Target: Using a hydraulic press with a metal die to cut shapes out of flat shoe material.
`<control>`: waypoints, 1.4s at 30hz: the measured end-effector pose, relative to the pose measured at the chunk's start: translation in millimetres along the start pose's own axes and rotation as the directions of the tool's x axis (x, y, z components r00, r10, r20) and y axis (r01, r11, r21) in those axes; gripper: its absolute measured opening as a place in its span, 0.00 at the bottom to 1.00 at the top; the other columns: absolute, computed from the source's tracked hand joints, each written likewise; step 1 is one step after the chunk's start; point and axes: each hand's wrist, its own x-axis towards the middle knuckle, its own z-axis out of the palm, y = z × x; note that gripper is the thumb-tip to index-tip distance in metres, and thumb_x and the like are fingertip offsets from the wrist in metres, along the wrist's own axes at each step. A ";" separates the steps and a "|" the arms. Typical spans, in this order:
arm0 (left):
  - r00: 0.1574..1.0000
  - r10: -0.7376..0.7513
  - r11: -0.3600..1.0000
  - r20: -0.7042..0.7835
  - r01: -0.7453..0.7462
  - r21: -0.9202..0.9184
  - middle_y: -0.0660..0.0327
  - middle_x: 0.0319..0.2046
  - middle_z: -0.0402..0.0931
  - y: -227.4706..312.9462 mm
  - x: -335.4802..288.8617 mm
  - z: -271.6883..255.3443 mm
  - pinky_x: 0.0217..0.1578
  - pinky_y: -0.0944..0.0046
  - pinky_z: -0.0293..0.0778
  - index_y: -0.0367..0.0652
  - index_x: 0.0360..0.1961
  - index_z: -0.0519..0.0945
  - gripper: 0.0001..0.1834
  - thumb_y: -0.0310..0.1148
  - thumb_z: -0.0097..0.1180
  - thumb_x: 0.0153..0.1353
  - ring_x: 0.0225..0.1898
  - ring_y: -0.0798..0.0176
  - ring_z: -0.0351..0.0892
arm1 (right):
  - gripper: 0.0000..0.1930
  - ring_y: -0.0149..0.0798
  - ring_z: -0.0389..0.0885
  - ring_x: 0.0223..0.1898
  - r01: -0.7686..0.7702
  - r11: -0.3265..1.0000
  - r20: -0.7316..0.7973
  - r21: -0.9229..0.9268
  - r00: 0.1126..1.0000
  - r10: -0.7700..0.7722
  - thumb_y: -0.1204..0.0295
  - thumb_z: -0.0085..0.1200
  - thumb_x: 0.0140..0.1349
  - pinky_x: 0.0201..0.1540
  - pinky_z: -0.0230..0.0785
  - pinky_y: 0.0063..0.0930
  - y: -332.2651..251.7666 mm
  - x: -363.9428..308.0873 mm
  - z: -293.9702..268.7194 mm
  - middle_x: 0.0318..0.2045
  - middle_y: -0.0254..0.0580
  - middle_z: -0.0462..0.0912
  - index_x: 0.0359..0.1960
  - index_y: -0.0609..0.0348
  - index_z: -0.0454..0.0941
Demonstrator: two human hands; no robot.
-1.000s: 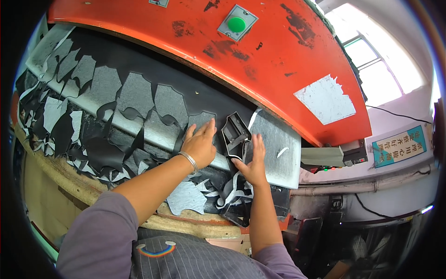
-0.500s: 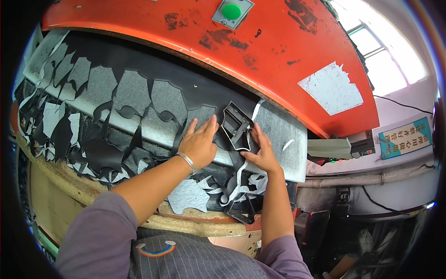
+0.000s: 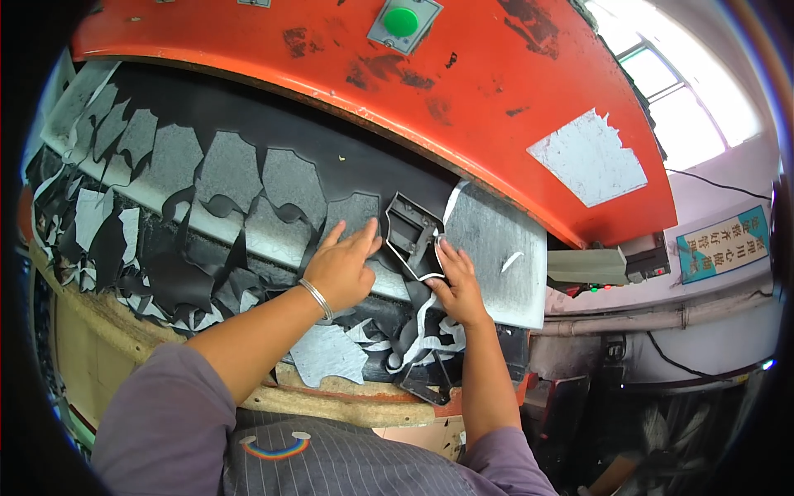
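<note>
A dark metal cutting die (image 3: 413, 232) with a pale lower edge lies on a black sheet (image 3: 356, 169), beside the rightmost cut-out gap. My left hand (image 3: 341, 269) is open, its fingers stretched out, with the fingertips by the die's left wall. At the opposite side, my right hand (image 3: 457, 285) grips the die, fingers along its right wall and thumb at its lower corner. A row of shaped gaps in the sheet shows the grey-white cutting board (image 3: 500, 248) underneath.
An orange machine beam (image 3: 463, 116) with a green button (image 3: 401, 22) spans the far side. Black and white scraps (image 3: 178, 277) heap along the near side. A grey cut piece (image 3: 329, 355) and another dark die frame (image 3: 426, 380) lie near the wooden edge (image 3: 331, 407).
The cutting die has shifted slightly left and nearer to me, turning a little. My right hand has moved with it. My left hand stays beside the die, fingers a little more spread.
</note>
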 end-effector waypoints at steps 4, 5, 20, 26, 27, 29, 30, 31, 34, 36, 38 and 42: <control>0.998 0.055 0.998 0.014 -0.055 0.038 0.60 0.55 0.76 2.6 -2.3 0.1 0.69 0.51 0.44 0.27 0.67 0.50 0.40 0.28 0.45 0.51 0.61 0.57 0.67 | 0.30 0.49 0.63 0.65 -0.002 1.000 -0.021 -0.001 1.000 0.002 0.64 0.59 0.57 0.69 0.44 0.46 -1.8 -8.4 -2.7 0.62 0.53 0.67 0.62 0.57 0.68; 0.998 0.057 0.997 0.014 -0.058 0.041 0.60 0.55 0.76 3.7 -1.7 -1.8 0.69 0.51 0.44 0.27 0.67 0.50 0.40 0.28 0.45 0.51 0.61 0.57 0.67 | 0.30 0.49 0.63 0.65 -0.001 1.000 -0.022 -0.005 1.000 0.001 0.63 0.59 0.57 0.69 0.45 0.46 -1.6 -9.0 -4.0 0.62 0.53 0.67 0.62 0.57 0.68; 0.985 -0.157 0.975 -0.067 0.165 0.148 0.58 0.65 0.64 20.8 29.1 12.5 0.68 0.55 0.43 0.30 0.69 0.43 0.45 0.27 0.47 0.49 0.65 0.58 0.60 | 0.18 0.51 0.71 0.54 -0.106 0.980 -0.220 0.168 0.965 0.142 0.67 0.64 0.52 0.57 0.63 0.38 15.8 -11.5 -7.7 0.52 0.45 0.78 0.46 0.48 0.82; 0.978 -0.146 0.985 -0.152 0.158 0.073 0.61 0.58 0.74 21.5 40.6 14.0 0.66 0.55 0.48 0.28 0.66 0.52 0.39 0.27 0.47 0.50 0.59 0.57 0.67 | 0.17 0.51 0.72 0.54 -0.096 0.984 -0.223 0.151 0.966 0.128 0.67 0.64 0.51 0.58 0.61 0.40 24.1 -9.9 -13.1 0.52 0.44 0.78 0.45 0.47 0.83; 0.978 -0.146 0.985 -0.150 0.158 0.074 0.61 0.58 0.74 22.5 40.7 13.6 0.66 0.55 0.48 0.28 0.66 0.52 0.39 0.27 0.47 0.50 0.59 0.57 0.67 | 0.17 0.50 0.72 0.54 -0.092 0.985 -0.223 0.144 0.967 0.123 0.67 0.64 0.52 0.58 0.61 0.41 24.7 -9.8 -12.2 0.52 0.44 0.78 0.45 0.47 0.83; 0.980 -0.151 0.982 -0.126 0.164 0.096 0.61 0.57 0.74 23.6 41.4 10.6 0.66 0.55 0.48 0.29 0.66 0.53 0.39 0.27 0.47 0.50 0.59 0.57 0.67 | 0.16 0.50 0.72 0.54 -0.082 0.991 -0.225 0.108 0.969 0.105 0.67 0.64 0.52 0.59 0.61 0.40 24.5 -9.2 -9.4 0.52 0.44 0.78 0.45 0.46 0.83; 0.981 -0.150 0.982 -0.122 0.162 0.095 0.61 0.57 0.74 24.2 41.5 9.6 0.66 0.55 0.48 0.29 0.66 0.53 0.39 0.27 0.47 0.50 0.59 0.57 0.67 | 0.16 0.50 0.72 0.54 -0.067 0.995 -0.227 0.071 0.971 0.081 0.67 0.64 0.52 0.59 0.60 0.40 24.3 -8.6 -8.5 0.52 0.44 0.78 0.44 0.46 0.83; 0.982 -0.153 0.983 -0.107 0.163 0.086 0.61 0.58 0.73 24.8 40.3 8.7 0.66 0.55 0.48 0.29 0.66 0.52 0.39 0.27 0.47 0.50 0.59 0.57 0.67 | 0.16 0.50 0.72 0.54 -0.067 0.995 -0.224 0.072 0.971 0.082 0.67 0.64 0.52 0.59 0.60 0.40 23.5 -7.6 -8.4 0.52 0.44 0.78 0.44 0.46 0.83; 0.983 -0.148 0.985 -0.110 0.156 0.072 0.60 0.59 0.73 21.7 42.3 9.0 0.65 0.56 0.49 0.32 0.67 0.52 0.40 0.26 0.47 0.50 0.59 0.56 0.67 | 0.14 0.49 0.72 0.54 -0.022 0.996 -0.215 0.082 0.976 0.039 0.67 0.64 0.52 0.60 0.59 0.40 25.0 -4.1 -9.2 0.51 0.44 0.78 0.42 0.46 0.84; 0.983 -0.134 0.988 -0.127 0.143 0.066 0.59 0.59 0.72 20.6 44.5 11.5 0.65 0.56 0.49 0.34 0.68 0.51 0.41 0.26 0.46 0.49 0.59 0.55 0.67 | 0.23 0.49 0.68 0.59 -0.056 0.987 -0.145 0.154 0.986 0.078 0.60 0.66 0.49 0.62 0.55 0.41 32.3 -1.6 -10.2 0.55 0.47 0.75 0.50 0.47 0.80; 0.965 -0.129 0.982 -0.228 0.157 0.109 0.57 0.61 0.70 15.5 41.9 14.8 0.64 0.56 0.49 0.34 0.69 0.49 0.42 0.26 0.46 0.49 0.59 0.56 0.67 | 0.32 0.49 0.65 0.62 -0.046 0.977 -0.138 0.210 0.988 0.076 0.55 0.67 0.46 0.64 0.52 0.42 19.4 -2.6 -16.5 0.58 0.49 0.72 0.55 0.49 0.75; 0.967 -0.190 0.975 -0.171 0.206 0.085 0.57 0.62 0.69 13.5 40.7 18.3 0.64 0.57 0.49 0.34 0.69 0.47 0.43 0.25 0.46 0.49 0.60 0.55 0.67 | 0.58 0.51 0.58 0.67 -0.046 0.980 -0.097 0.195 0.993 0.066 0.43 0.70 0.36 0.68 0.43 0.45 11.8 4.3 -19.1 0.64 0.54 0.64 0.68 0.57 0.55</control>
